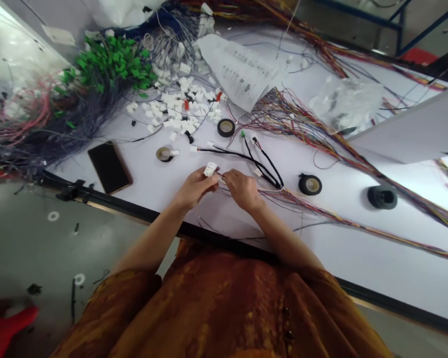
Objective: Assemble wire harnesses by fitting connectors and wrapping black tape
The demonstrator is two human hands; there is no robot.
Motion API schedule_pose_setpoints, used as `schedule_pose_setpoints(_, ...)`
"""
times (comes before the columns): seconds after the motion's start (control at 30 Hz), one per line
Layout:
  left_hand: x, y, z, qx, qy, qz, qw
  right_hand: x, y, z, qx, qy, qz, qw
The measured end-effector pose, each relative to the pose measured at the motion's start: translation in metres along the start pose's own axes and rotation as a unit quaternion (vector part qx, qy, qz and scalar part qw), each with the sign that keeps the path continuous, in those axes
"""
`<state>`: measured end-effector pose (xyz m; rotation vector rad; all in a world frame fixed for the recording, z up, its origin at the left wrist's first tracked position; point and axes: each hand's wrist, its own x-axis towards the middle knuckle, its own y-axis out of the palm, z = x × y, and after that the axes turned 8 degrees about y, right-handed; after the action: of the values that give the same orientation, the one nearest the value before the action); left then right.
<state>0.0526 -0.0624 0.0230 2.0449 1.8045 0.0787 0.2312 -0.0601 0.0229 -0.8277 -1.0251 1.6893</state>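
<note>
1. Pale, smooth table (164, 199) with a dark edge, above a grey floor (108, 223).
2. Crumpled clear bag (347, 102); its contents are unclear.
3. Round tape rolls, glossy phone (110, 167), creased paper (239, 69), thin tangled wires (294, 117).
4. Left hand (196, 189): fingers pinching a blocky white connector (210, 169), held over the table's near side.
5. Right hand (242, 190): fingers bunched at the connector's wires; exact grip unclear.

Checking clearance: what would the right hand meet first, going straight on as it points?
The right hand would likely meet the left hand or its white connector first; depth is unclear.
</note>
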Motion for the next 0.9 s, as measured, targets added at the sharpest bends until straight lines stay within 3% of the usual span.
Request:
schedule_pose_setpoints(0.1, -0.006, 0.012, 0.007, -0.036, -0.009, -0.061, 0.997, -0.001, -0.003, 0.003, -0.037, -0.023, 0.021, 0.999)
schedule_pose_setpoints(0.3, -0.011, 0.020, 0.024, 0.032, 0.100, -0.107, 0.989, -0.014, -0.005, 0.000, -0.071, -0.046, 0.030, 0.996)
schedule_pose_setpoints(0.37, -0.012, 0.018, 0.027, 0.069, 0.137, -0.110, 0.982, -0.025, -0.008, -0.014, -0.044, -0.037, 0.006, 0.998)
schedule_pose_setpoints(0.43, -0.012, 0.018, 0.028, 0.091, 0.154, -0.114, 0.977, -0.039, -0.016, -0.045, 0.013, -0.014, -0.067, 0.998)
schedule_pose_setpoints(0.5, -0.011, 0.020, 0.028, 0.103, 0.160, -0.115, 0.975, -0.055, -0.029, -0.090, 0.071, 0.074, -0.204, 0.973)
schedule_pose_setpoints(0.57, -0.010, 0.023, 0.026, 0.111, 0.166, -0.115, 0.973, -0.071, -0.044, -0.140, 0.072, 0.268, -0.337, 0.900)
schedule_pose_setpoints(0.63, -0.010, 0.026, 0.023, 0.123, 0.183, -0.113, 0.969, -0.079, -0.057, -0.178, 0.060, 0.418, -0.304, 0.854)
schedule_pose_setpoints(0.67, -0.010, 0.027, 0.021, 0.135, 0.194, -0.110, 0.965, -0.080, -0.061, -0.188, 0.069, 0.440, -0.282, 0.850)
schedule_pose_setpoints(0.7, -0.010, 0.028, 0.019, 0.152, 0.205, -0.104, 0.961, -0.078, -0.064, -0.190, 0.091, 0.439, -0.267, 0.853)
schedule_pose_setpoints(0.77, -0.010, 0.028, 0.015, 0.188, 0.219, -0.093, 0.953, -0.069, -0.067, -0.172, 0.178, 0.385, -0.260, 0.867)
schedule_pose_setpoints(0.83, -0.009, 0.028, 0.011, 0.213, 0.218, -0.092, 0.948, -0.055, -0.069, -0.132, 0.299, 0.322, -0.229, 0.869)
schedule_pose_setpoints(0.9, -0.010, 0.027, 0.006, 0.223, 0.208, -0.096, 0.948, -0.038, -0.069, -0.085, 0.410, 0.270, -0.130, 0.861)
